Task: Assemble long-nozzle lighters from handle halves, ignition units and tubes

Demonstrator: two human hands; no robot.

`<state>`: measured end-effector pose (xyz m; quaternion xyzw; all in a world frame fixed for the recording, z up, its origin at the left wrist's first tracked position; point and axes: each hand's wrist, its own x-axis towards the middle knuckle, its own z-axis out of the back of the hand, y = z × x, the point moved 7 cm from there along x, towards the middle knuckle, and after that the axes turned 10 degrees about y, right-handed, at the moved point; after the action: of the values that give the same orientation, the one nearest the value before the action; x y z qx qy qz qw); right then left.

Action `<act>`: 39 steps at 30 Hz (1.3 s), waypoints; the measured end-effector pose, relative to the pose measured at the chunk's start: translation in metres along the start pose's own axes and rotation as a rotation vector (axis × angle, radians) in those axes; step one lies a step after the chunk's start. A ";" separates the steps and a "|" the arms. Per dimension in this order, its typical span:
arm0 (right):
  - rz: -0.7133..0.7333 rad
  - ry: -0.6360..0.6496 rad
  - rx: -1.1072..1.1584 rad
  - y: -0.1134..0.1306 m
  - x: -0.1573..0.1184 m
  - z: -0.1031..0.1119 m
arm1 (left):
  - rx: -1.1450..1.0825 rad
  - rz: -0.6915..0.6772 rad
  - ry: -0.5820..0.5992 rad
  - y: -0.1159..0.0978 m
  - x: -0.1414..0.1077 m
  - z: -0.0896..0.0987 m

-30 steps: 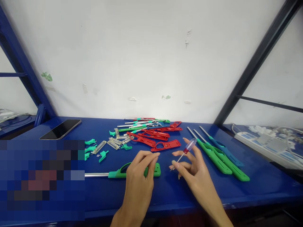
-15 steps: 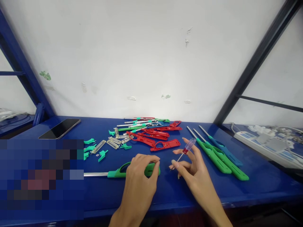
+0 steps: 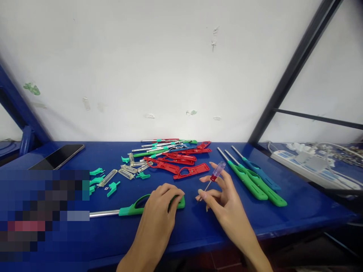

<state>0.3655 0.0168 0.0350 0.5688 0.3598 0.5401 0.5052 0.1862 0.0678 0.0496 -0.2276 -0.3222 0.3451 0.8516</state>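
far left on our blue table point(image 3: 195, 230) there's a pixelated patch point(image 3: 42, 223) we can't see through, and just behind it our phone point(image 3: 58, 156) lies flat. next along come some teal clips point(image 3: 113, 188), a few poking out past the patch, with clear tubes point(image 3: 107, 178) scattered just beside them. in front of those our lighter point(image 3: 133, 210) lies on the table, metal rod pointing left, green handle to the right. our left hand point(image 3: 161, 206) is over that handle, fingers curled, thumb and forefinger about meeting near its end, but we can't tell if they're pinching anything. behind that, toward the wall point(image 3: 159, 68), there's a messy pile with red shells point(image 3: 166, 166). then our screwdriver point(image 3: 217, 172), tilted, clear handle up, tip down near the lighter but apart from it. our right hand point(image 3: 227, 200) has it, thumb and fingers closed on the thin shaft. right of that, two green lighters point(image 3: 251, 185) and a blue lighter point(image 3: 265, 177) lie slantwise, and furthest right is a white power strip point(image 3: 314, 170)
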 end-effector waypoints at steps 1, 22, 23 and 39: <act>0.000 0.001 0.001 0.000 0.000 0.000 | 0.006 -0.001 0.004 0.000 0.000 0.000; -0.001 0.000 -0.015 0.001 -0.001 0.001 | 0.052 -0.054 0.014 -0.001 -0.002 -0.004; -0.004 0.004 -0.014 0.001 -0.001 0.000 | 0.049 -0.052 0.019 -0.001 -0.002 -0.005; 0.006 0.014 -0.031 0.000 -0.001 0.000 | 0.017 -0.013 0.074 -0.013 -0.005 -0.003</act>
<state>0.3654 0.0160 0.0352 0.5582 0.3532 0.5511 0.5098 0.1911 0.0547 0.0534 -0.2306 -0.2891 0.3336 0.8671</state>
